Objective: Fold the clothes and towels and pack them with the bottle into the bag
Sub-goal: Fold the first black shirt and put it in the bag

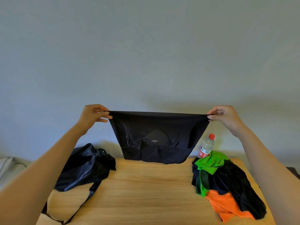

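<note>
Both my bare arms reach forward and up, forearms rising from the lower corners and spread wide apart. My left hand (92, 114) is raised at the same height as my right hand (224, 116). On each, thumb and curled fingers (103, 113) pinch together, each gripping one top corner of the thin black stretchy garment (157, 137), pulled taut between them. A ring sits on one right finger.

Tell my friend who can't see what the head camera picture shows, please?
Two hands, left hand and right hand, pinch the top corners of a black garment and hold it stretched above a wooden table. A dark bag lies on the left; a bottle and a green, black and orange cloth pile sit on the right.
</note>
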Motion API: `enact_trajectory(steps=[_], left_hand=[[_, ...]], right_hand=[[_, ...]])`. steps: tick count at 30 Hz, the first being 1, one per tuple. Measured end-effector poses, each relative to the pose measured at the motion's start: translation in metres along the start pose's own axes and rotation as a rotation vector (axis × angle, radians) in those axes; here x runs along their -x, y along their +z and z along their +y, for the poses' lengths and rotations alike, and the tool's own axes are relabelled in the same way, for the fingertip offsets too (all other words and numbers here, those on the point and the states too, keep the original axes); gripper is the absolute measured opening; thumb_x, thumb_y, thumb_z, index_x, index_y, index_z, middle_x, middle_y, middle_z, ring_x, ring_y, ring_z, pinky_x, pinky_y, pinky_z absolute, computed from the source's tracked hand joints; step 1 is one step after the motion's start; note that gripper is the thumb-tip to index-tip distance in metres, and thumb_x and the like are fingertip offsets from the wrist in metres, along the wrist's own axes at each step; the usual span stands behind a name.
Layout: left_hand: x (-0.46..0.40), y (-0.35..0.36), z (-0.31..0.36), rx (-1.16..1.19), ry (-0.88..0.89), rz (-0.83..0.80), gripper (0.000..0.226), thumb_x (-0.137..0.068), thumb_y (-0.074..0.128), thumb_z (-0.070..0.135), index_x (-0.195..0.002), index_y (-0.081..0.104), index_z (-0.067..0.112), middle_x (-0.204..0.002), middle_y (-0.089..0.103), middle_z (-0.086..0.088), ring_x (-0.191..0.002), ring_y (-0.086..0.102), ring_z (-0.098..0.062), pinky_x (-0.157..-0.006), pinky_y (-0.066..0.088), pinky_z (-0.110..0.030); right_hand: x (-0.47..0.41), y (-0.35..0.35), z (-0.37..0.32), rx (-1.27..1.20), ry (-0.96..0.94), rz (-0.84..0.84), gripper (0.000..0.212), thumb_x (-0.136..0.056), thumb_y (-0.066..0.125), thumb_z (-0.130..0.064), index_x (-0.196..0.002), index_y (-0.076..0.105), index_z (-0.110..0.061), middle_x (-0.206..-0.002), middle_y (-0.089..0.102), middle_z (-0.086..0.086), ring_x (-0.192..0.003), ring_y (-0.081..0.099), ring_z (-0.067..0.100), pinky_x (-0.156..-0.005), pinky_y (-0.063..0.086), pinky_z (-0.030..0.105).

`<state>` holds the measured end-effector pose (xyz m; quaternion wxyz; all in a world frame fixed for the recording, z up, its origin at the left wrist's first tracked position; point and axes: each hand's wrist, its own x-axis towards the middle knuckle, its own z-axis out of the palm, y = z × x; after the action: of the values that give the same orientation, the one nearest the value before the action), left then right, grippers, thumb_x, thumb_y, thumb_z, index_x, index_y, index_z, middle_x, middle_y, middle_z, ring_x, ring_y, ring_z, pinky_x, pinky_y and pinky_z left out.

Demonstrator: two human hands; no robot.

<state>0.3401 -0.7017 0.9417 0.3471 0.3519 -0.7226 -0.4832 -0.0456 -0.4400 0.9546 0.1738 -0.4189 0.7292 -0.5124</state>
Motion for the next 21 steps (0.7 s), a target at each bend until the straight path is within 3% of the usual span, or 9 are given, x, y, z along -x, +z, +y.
enact_trajectory(steps=[6, 12, 18, 21], left_hand=[[0.015, -0.010, 0.003, -0.053, 0.022, -0.010, 0.006, -0.085, 0.064, 0.001, -0.086, 0.067, 0.007, -0.064, 0.070, -0.001, -0.060, 0.066, -0.011, -0.057, 0.055, -0.019], [0.025, -0.012, -0.002, -0.120, -0.004, -0.022, 0.007, -0.084, 0.064, 0.000, -0.085, 0.067, 0.006, -0.056, 0.065, 0.005, -0.050, 0.058, -0.006, -0.052, 0.051, -0.015], [0.026, 0.001, -0.036, -0.078, -0.132, -0.031, 0.006, -0.085, 0.063, -0.002, -0.084, 0.066, 0.004, -0.067, 0.068, -0.010, -0.058, 0.069, -0.015, -0.056, 0.056, -0.020], [0.020, 0.011, -0.065, -0.007, -0.226, -0.024, 0.011, -0.085, 0.060, -0.007, -0.081, 0.064, 0.002, -0.066, 0.068, -0.009, -0.065, 0.071, -0.018, -0.056, 0.056, -0.020]], right_hand=[[0.021, -0.011, -0.009, 0.022, -0.018, -0.036, 0.016, -0.080, 0.064, 0.010, -0.075, 0.064, -0.006, -0.063, 0.058, 0.011, -0.043, 0.052, 0.008, -0.052, 0.047, 0.014], [0.030, -0.011, -0.010, 0.026, 0.036, -0.102, 0.015, -0.081, 0.063, 0.010, -0.076, 0.063, -0.004, -0.060, 0.059, 0.004, -0.040, 0.050, 0.009, -0.048, 0.045, 0.015], [0.019, 0.014, 0.026, 0.055, 0.152, -0.137, 0.017, -0.081, 0.062, 0.010, -0.075, 0.062, -0.006, -0.066, 0.057, 0.010, -0.041, 0.057, 0.011, -0.057, 0.044, 0.031], [0.009, 0.033, 0.049, 0.003, 0.225, -0.153, 0.018, -0.081, 0.059, 0.015, -0.074, 0.059, -0.001, -0.069, 0.053, 0.012, -0.044, 0.059, 0.007, -0.049, 0.053, 0.023]])
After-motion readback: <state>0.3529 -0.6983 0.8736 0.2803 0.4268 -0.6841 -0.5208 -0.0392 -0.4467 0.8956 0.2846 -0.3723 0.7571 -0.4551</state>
